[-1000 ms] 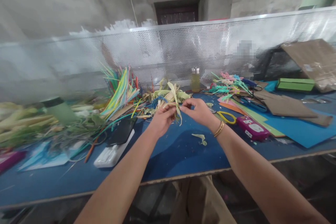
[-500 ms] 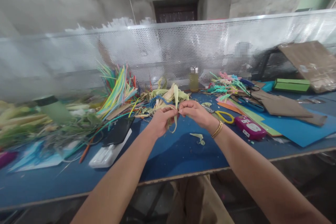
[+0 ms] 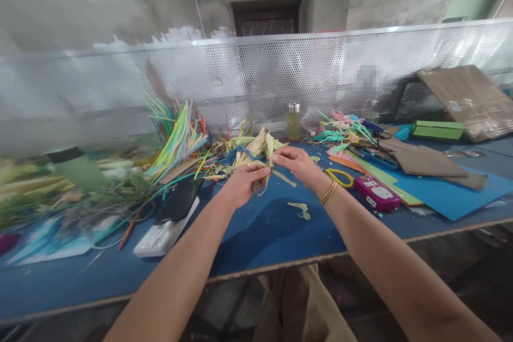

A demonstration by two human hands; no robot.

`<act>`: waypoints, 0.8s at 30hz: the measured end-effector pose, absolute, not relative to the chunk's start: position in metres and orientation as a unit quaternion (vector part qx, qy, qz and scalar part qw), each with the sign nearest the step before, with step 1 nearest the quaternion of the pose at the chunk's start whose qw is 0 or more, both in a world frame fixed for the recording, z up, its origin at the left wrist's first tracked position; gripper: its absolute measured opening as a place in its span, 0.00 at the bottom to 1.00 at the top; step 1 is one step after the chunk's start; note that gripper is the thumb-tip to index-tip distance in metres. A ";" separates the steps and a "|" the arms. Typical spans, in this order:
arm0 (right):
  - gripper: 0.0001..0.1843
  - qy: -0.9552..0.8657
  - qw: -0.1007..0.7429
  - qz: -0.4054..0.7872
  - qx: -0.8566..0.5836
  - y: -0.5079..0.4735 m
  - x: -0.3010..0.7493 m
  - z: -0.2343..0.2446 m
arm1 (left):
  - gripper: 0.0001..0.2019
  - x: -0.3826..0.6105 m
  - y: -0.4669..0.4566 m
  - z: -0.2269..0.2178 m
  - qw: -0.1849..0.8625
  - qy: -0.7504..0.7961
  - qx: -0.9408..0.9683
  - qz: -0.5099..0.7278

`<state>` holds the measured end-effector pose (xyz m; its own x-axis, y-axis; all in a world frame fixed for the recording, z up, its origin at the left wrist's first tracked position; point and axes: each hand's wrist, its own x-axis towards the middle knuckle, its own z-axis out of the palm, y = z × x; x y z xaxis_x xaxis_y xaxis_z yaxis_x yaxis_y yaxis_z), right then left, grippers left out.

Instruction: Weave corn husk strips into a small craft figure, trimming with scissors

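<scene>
Both hands meet above the middle of the blue table (image 3: 260,235). My left hand (image 3: 242,183) is closed around a pale yellow-green leaf strip (image 3: 269,154), holding its lower part. My right hand (image 3: 295,163) pinches the same strip from the right, and a thin piece (image 3: 285,178) sticks out below it toward the right. A gold bracelet (image 3: 328,193) sits on my right wrist. Just behind the hands lies a heap of similar dried leaves (image 3: 244,150).
A small leaf scrap (image 3: 300,209) lies on the table near my right wrist. Yellow-handled scissors (image 3: 340,177), a magenta box (image 3: 377,193), coloured paper sheets (image 3: 441,192) stand right. Coloured strips (image 3: 176,136), a black phone (image 3: 179,199), a white block (image 3: 158,239) lie left. A perforated metal screen (image 3: 280,75) runs behind.
My hands drew slightly apart; the right hand pulled a thin piece of the strip out to the right. The view shifted a little leftward.
</scene>
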<state>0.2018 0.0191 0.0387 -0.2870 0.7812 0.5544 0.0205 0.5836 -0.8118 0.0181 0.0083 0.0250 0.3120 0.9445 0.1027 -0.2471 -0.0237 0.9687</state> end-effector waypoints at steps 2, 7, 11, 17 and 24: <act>0.15 -0.714 0.531 0.356 -0.287 0.021 0.201 0.037 | 0.13 0.018 0.009 0.025 0.635 0.323 0.516 0.476; 0.17 -0.697 0.554 0.347 -0.296 0.024 0.197 0.031 | 0.12 0.020 0.005 0.029 0.669 0.308 0.487 0.470; 0.16 -0.697 0.558 0.329 -0.307 0.024 0.194 0.031 | 0.10 0.022 0.004 0.030 0.660 0.338 0.478 0.471; 0.17 -0.715 0.554 0.277 -0.324 0.019 0.188 0.030 | 0.07 0.026 0.010 0.023 0.633 0.365 0.488 0.478; 0.18 -0.684 0.578 0.259 -0.362 0.025 0.183 0.021 | 0.05 0.029 0.013 0.020 0.603 0.405 0.497 0.475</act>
